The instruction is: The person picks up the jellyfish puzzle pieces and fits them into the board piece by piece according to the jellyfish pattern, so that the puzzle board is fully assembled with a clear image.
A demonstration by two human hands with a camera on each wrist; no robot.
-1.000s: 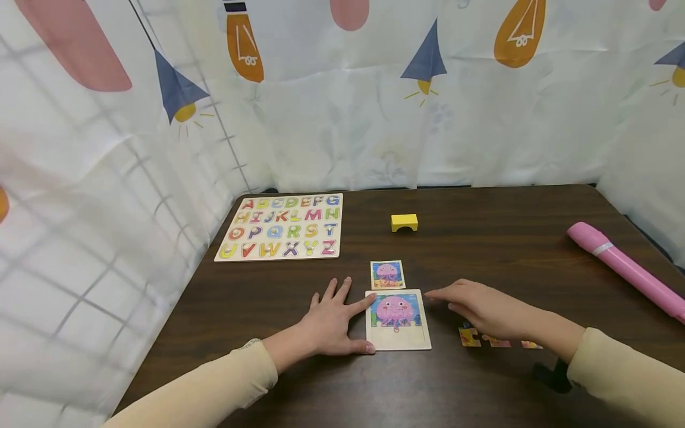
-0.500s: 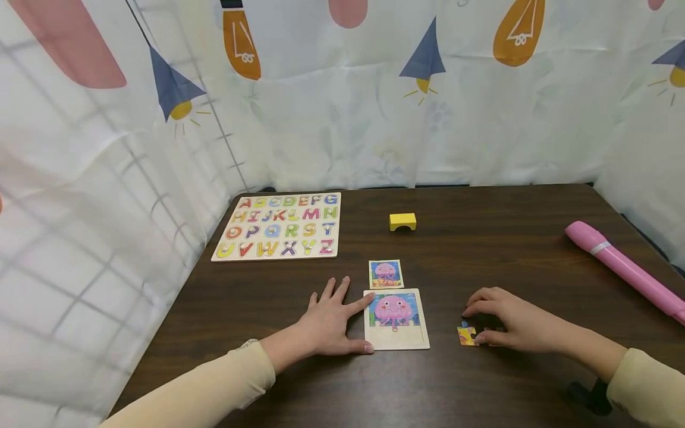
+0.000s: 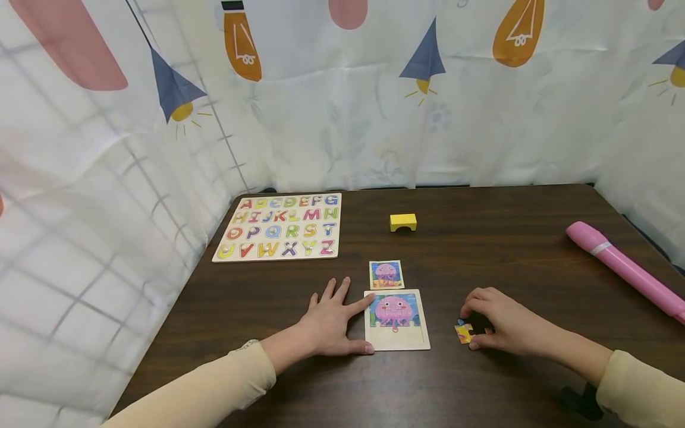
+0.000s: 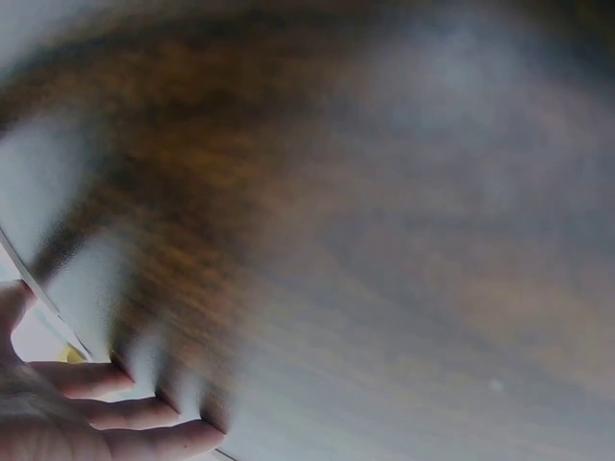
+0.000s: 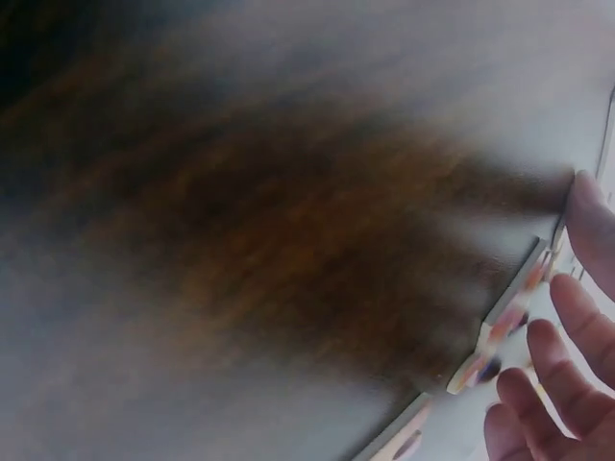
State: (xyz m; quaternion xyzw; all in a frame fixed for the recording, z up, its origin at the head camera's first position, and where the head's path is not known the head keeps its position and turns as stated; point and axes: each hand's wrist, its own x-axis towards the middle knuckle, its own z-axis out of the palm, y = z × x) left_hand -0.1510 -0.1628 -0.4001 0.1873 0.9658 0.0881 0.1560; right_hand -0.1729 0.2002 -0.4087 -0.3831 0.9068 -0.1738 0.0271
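Observation:
My left hand [image 3: 334, 324] lies spread at the left side of a square wooden puzzle tray [image 3: 398, 340]. Its index finger and thumb touch the tray's left rim. A pink jellyfish picture [image 3: 393, 308] fills the tray's upper part; the lower strip shows bare wood. To the right, my right hand [image 3: 505, 324] pinches a yellow jigsaw piece [image 3: 463, 333] between thumb and fingers, low at the table. More jigsaw pieces [image 5: 500, 327] lie under that hand in the right wrist view, mostly hidden in the head view. The left wrist view shows the left fingers [image 4: 125, 413] by the tray's edge.
Above the tray lies a small jellyfish card [image 3: 386, 274]. Farther back are a wooden alphabet board [image 3: 278, 227] at left and a yellow arch block [image 3: 403, 222]. A pink tube-like object [image 3: 623, 267] lies at the right. A patterned curtain [image 3: 342, 119] hangs behind the dark table [image 3: 481, 238].
My right hand has drawn back rightward from beside the tray to the loose pieces and taken hold of the yellow jigsaw piece, which has shifted and turned slightly. The left hand stays put.

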